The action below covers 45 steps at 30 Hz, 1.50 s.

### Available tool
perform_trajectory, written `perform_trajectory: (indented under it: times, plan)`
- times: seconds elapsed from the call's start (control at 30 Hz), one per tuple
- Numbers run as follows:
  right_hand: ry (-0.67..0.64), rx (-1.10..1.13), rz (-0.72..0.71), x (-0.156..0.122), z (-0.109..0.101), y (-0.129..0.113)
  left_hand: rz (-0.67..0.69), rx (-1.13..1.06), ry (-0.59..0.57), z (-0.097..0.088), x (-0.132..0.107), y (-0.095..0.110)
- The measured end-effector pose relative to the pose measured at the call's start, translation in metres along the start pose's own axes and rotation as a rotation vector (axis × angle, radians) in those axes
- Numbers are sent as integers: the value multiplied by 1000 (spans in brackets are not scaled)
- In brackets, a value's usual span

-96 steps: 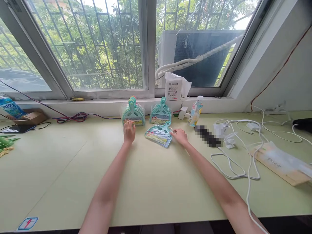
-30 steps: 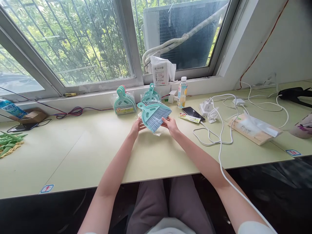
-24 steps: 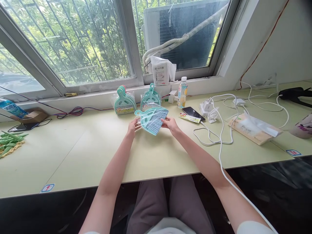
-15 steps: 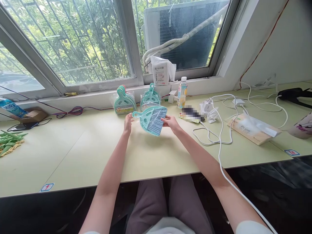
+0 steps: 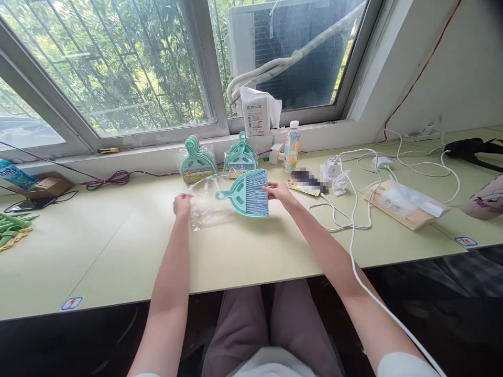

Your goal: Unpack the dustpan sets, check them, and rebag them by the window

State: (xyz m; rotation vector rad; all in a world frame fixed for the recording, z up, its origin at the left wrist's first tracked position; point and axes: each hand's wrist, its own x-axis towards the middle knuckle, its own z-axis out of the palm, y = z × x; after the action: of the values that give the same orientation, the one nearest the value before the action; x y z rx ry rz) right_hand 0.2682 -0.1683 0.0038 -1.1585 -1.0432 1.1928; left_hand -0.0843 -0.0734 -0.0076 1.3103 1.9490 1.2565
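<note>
A teal hand brush (image 5: 256, 193) with blue-grey bristles lies against a matching dustpan (image 5: 238, 195), handles to the left. My right hand (image 5: 278, 192) is closed on the bristle edge of this set, holding it above the table. My left hand (image 5: 182, 203) pinches a clear plastic bag (image 5: 206, 201), which stretches from those fingers toward the handle end. Most of the set is outside the bag; whether the handle tip is still inside I cannot tell. Behind stand more bagged teal sets, a left stack (image 5: 196, 162) and a right stack (image 5: 240, 156).
A drink bottle (image 5: 292, 146) stands behind my right hand, near a blurred-out item (image 5: 308, 182). White cables (image 5: 353, 225) run across the right side, beside a tissue pack (image 5: 406, 204). Green artificial-looking stems (image 5: 15, 228) lie far left. The table's front edge (image 5: 251, 286) is close to me.
My left hand has moved left, drawing the plastic bag off the brush and dustpan set. The set has turned more level, still held in my right hand.
</note>
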Motion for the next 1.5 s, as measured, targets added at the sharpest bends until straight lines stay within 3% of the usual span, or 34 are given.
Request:
perform_trajectory:
  times: [0.1,0.17,0.23,0.3,0.33,0.4,0.47,0.53,0.63,0.73,0.8,0.9,0.93,1.0,1.03,1.1,1.17,1.2,1.3,1.37,1.5]
  plan:
    - [126,94,-8,1,-4,0,-103,89,295,-32,12,-12]
    - [177,162,-3,-1,-3,0,-123,173,503,-44,10,-14]
    - [206,214,1,-2,-2,0,-10,239,653,-45,0,-9]
    - [225,247,7,-3,-1,1,205,269,705,-38,-14,1]
    - [231,256,11,-3,-1,2,314,279,677,-33,-21,7]
    - [236,261,18,-3,-1,4,488,310,518,-21,-32,18]
    - [234,252,19,-2,-1,7,567,356,345,-12,-37,23]
    - [231,243,14,0,-2,9,553,405,264,-7,-35,23]
    - [233,250,10,1,-4,11,479,437,269,-6,-27,19]
    - [235,275,9,1,-2,13,452,325,222,-4,-26,21]
    - [213,302,4,0,1,14,411,123,26,7,-35,28]
    - [126,301,11,-2,11,17,292,-289,-489,35,-63,41]
    - [78,272,19,-3,14,17,262,-385,-608,45,-74,45]
    - [17,180,40,-4,20,17,212,-483,-710,63,-92,49]
    - [45,118,46,-5,22,17,188,-501,-707,70,-99,49]
    - [267,-47,8,-7,23,15,182,-494,-634,79,-107,48]
    - [533,-299,-146,-9,22,12,211,-458,-536,85,-110,46]
    - [587,-456,-249,-11,22,11,244,-439,-508,88,-111,45]
    - [441,-896,-471,-18,28,10,392,-397,-530,91,-120,47]
    - [343,-1073,-499,-24,37,10,512,-360,-547,91,-129,50]
    - [347,-1158,-470,-29,50,12,625,-282,-504,84,-145,59]
